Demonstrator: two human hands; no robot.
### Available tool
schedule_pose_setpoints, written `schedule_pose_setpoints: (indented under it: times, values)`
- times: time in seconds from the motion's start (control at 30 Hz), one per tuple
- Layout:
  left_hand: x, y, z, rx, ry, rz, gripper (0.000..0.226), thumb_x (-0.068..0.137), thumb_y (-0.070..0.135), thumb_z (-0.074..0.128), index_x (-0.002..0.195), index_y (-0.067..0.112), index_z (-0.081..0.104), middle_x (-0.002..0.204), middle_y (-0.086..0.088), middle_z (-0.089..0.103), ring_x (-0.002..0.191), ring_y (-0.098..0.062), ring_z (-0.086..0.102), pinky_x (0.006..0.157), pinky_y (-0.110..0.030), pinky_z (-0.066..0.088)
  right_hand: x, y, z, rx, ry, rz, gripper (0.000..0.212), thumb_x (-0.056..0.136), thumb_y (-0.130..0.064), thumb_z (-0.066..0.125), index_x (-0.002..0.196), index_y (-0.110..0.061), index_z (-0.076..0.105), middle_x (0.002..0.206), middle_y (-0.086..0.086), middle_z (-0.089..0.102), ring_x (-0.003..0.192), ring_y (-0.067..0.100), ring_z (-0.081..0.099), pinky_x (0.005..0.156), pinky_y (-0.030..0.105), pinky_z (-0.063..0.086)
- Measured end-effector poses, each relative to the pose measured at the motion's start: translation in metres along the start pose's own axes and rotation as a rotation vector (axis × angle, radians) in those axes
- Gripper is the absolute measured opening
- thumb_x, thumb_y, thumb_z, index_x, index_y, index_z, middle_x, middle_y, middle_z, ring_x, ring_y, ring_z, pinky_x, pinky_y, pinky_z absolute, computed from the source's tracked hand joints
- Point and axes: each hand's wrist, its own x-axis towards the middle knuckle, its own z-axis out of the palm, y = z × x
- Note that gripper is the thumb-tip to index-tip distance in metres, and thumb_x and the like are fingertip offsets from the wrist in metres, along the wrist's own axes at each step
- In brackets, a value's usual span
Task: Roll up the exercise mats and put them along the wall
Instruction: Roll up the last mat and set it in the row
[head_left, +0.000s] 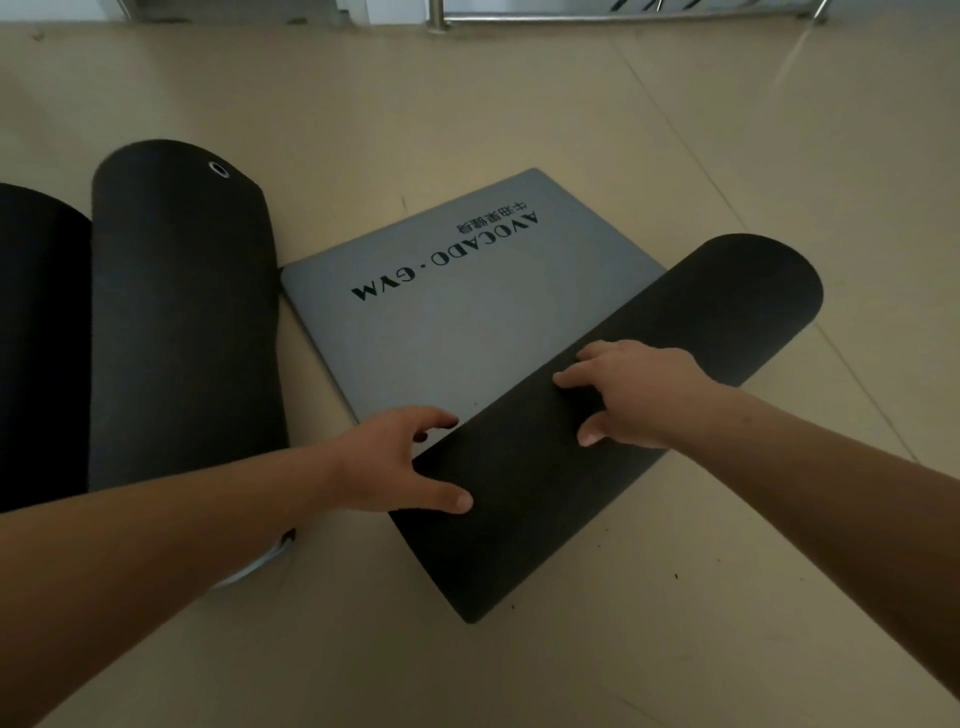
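A grey exercise mat (467, 312) printed "AVOCADO · GYM" lies partly unrolled on the floor. Its rolled part (701, 332) shows the black underside and runs diagonally from lower centre to upper right. My left hand (400, 457) rests on the near end of the roll, thumb on top and fingers curled over the far side. My right hand (628, 395) presses on the middle of the roll with its fingers spread. A fully rolled black mat (182, 322) with a metal eyelet lies to the left, touching the grey mat's corner.
Another black roll (36, 338) sits at the far left edge beside the rolled mat. Beige tiled floor (675, 156) stretches beyond the mats. A metal rail (597, 18) and the base of a wall run along the top.
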Motion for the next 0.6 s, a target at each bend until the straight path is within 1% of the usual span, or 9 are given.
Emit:
schedule_pose_setpoints:
  times: [0.1, 0.13, 0.2, 0.27, 0.3, 0.37, 0.43, 0.5, 0.6]
  values:
    - [-0.019, 0.016, -0.004, 0.322, 0.192, 0.209, 0.065, 0.089, 0.055, 0.072, 0.146, 0.042, 0.045, 0.146, 0.016, 0.043, 0.131, -0.008, 0.046, 0.108, -0.032, 0.047, 0.014, -0.004, -0.005, -0.022, -0.02, 0.032, 0.075, 0.095, -0.048, 0.067, 0.159, -0.046, 0.027, 0.16, 0.002, 0.034, 0.147, 0.03, 0.033, 0.092, 0.042, 0.049]
    - [-0.024, 0.023, 0.002, 0.398, 0.21, 0.23, 0.063, 0.09, 0.058, 0.069, 0.146, 0.041, 0.044, 0.145, 0.014, 0.043, 0.129, -0.009, 0.047, 0.105, -0.031, 0.048, 0.017, -0.006, -0.007, -0.015, -0.003, 0.048, 0.074, 0.095, -0.05, 0.066, 0.159, -0.046, 0.028, 0.158, 0.004, 0.035, 0.144, 0.031, 0.036, 0.091, 0.042, 0.049]
    - [-0.031, 0.029, 0.023, 0.518, 0.172, 0.153, 0.092, 0.083, 0.074, 0.065, 0.157, 0.034, 0.028, 0.157, 0.003, 0.033, 0.139, -0.018, 0.039, 0.112, -0.038, 0.044, 0.021, -0.013, -0.009, 0.005, 0.102, 0.082, 0.069, 0.094, -0.055, 0.064, 0.155, -0.041, 0.036, 0.149, 0.006, 0.04, 0.135, 0.03, 0.042, 0.089, 0.041, 0.05]
    - [-0.032, 0.027, 0.045, 0.555, 0.089, -0.004, 0.13, 0.074, 0.083, 0.066, 0.164, 0.022, -0.006, 0.172, -0.004, 0.0, 0.157, -0.03, 0.009, 0.126, -0.049, 0.023, 0.02, -0.025, -0.004, -0.023, 0.239, 0.071, 0.055, 0.097, -0.055, 0.059, 0.147, -0.034, 0.045, 0.137, 0.005, 0.045, 0.122, 0.025, 0.048, 0.085, 0.038, 0.051]
    - [-0.03, 0.023, 0.052, 0.551, 0.089, -0.042, 0.139, 0.072, 0.083, 0.068, 0.162, 0.02, -0.018, 0.172, -0.006, -0.012, 0.159, -0.03, -0.004, 0.128, -0.051, 0.014, 0.021, -0.031, 0.002, -0.058, 0.285, 0.039, 0.048, 0.101, -0.052, 0.055, 0.144, -0.033, 0.047, 0.132, 0.004, 0.047, 0.114, 0.023, 0.049, 0.082, 0.036, 0.049]
    - [-0.022, 0.013, 0.055, 0.534, 0.156, -0.055, 0.145, 0.069, 0.081, 0.072, 0.16, 0.019, -0.023, 0.172, -0.007, -0.015, 0.159, -0.029, -0.008, 0.129, -0.051, 0.01, 0.021, -0.038, 0.008, -0.069, 0.289, -0.042, 0.041, 0.105, -0.044, 0.049, 0.144, -0.033, 0.046, 0.13, 0.004, 0.047, 0.109, 0.022, 0.048, 0.082, 0.035, 0.047]
    - [-0.016, 0.008, 0.051, 0.518, 0.201, -0.044, 0.146, 0.065, 0.077, 0.077, 0.161, 0.021, -0.018, 0.172, -0.004, -0.007, 0.158, -0.029, 0.0, 0.128, -0.051, 0.014, 0.02, -0.036, 0.001, -0.021, 0.15, -0.076, 0.058, 0.101, -0.044, 0.054, 0.155, -0.036, 0.035, 0.145, 0.01, 0.041, 0.129, 0.029, 0.044, 0.098, 0.043, 0.048]
    - [-0.011, 0.004, 0.042, 0.479, 0.209, -0.032, 0.146, 0.062, 0.074, 0.08, 0.162, 0.023, -0.012, 0.171, -0.001, 0.002, 0.157, -0.027, 0.01, 0.127, -0.049, 0.021, 0.022, -0.033, -0.006, -0.056, -0.033, -0.087, 0.095, 0.089, -0.053, 0.07, 0.163, -0.041, 0.011, 0.168, 0.012, 0.014, 0.155, 0.037, 0.015, 0.12, 0.06, 0.029]
    - [-0.008, -0.001, 0.023, 0.397, 0.199, -0.014, 0.139, 0.06, 0.07, 0.084, 0.163, 0.025, 0.003, 0.165, 0.001, 0.024, 0.148, -0.021, 0.031, 0.12, -0.043, 0.037, 0.024, -0.042, 0.016, -0.158, -0.042, -0.068, 0.144, 0.066, -0.066, 0.086, 0.159, -0.04, -0.02, 0.17, 0.013, -0.019, 0.155, 0.04, -0.019, 0.123, 0.068, 0.002]
